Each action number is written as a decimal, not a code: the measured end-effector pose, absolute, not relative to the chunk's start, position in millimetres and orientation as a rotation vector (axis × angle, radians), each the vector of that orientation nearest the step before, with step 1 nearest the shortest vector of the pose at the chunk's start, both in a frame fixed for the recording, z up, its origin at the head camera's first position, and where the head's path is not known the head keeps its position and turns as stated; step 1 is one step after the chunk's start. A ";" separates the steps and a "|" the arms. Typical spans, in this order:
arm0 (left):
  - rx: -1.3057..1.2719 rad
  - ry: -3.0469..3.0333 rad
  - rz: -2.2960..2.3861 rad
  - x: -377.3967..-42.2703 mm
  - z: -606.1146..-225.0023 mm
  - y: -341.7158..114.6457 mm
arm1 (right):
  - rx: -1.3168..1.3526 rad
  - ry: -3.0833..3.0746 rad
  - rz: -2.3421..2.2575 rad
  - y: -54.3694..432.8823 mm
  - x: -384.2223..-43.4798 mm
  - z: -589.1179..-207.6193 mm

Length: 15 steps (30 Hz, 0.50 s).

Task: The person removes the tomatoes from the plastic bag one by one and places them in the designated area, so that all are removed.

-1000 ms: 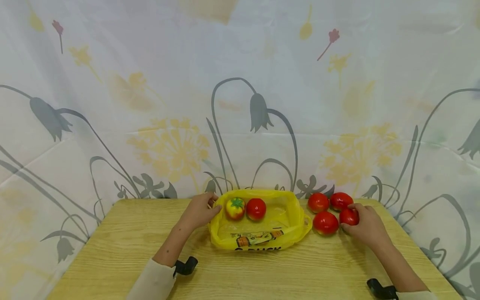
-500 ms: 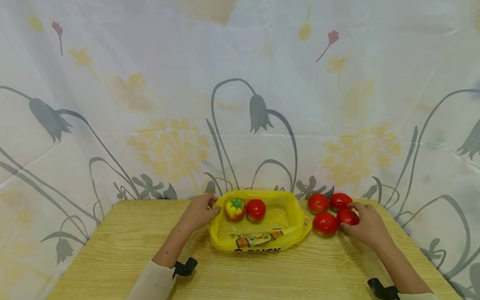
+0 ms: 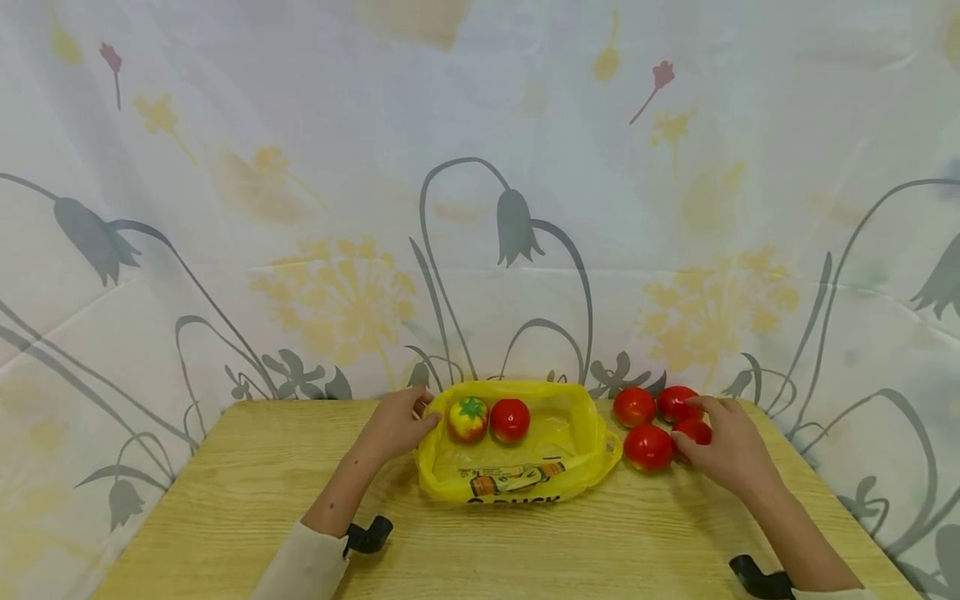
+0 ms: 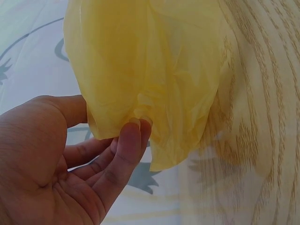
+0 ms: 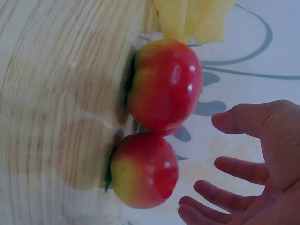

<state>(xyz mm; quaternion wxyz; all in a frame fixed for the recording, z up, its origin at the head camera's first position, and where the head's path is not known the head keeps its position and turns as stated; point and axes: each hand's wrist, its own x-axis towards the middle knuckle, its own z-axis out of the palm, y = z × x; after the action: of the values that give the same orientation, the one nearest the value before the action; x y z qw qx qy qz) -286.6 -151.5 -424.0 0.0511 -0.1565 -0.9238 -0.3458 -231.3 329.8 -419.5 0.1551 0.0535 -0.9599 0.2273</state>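
A yellow plastic bag (image 3: 517, 487) lies spread with its mouth facing up. Two toy tomatoes are inside: one (image 3: 468, 419) shows a green calyx, the other (image 3: 510, 421) is plain red. My left hand (image 3: 397, 425) pinches the bag's left edge between thumb and fingers; the left wrist view shows this pinch up close. To the bag's right sit several red tomatoes (image 3: 648, 448) in a tight cluster. My right hand (image 3: 731, 442) hovers at the cluster's right side with spread fingers, partly covering the nearest tomato (image 3: 693, 431). In the right wrist view, a gap shows between its fingers and the tomatoes (image 5: 145, 171).
Everything stands on a light wooden table (image 3: 525, 550). A flower-printed curtain (image 3: 480, 200) hangs behind the far edge. The bag's handle loop (image 3: 613, 450) sticks out toward the tomatoes.
My right hand has let go of the nearest red tomato, which shifted slightly left against the others, and its fingers have opened. The left hand keeps its pinch on the bag.
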 end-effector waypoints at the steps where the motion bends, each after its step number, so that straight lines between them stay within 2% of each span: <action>1: -0.474 -2.813 -1.053 -286.7 -424.6 -151.1 | 0.151 -2.748 0.649 328.3 -230.5 -418.6; 15: -0.454 -2.822 -1.061 -287.2 -425.1 -150.0 | 0.294 -2.586 0.684 292.3 -221.8 -405.4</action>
<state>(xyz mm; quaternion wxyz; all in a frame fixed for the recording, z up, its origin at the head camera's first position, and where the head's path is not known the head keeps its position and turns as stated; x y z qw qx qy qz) -287.2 -150.0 -425.1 0.0461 -0.1488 -0.9246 -0.3476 -221.8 292.3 -405.4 0.2233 0.1064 -0.9367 0.2478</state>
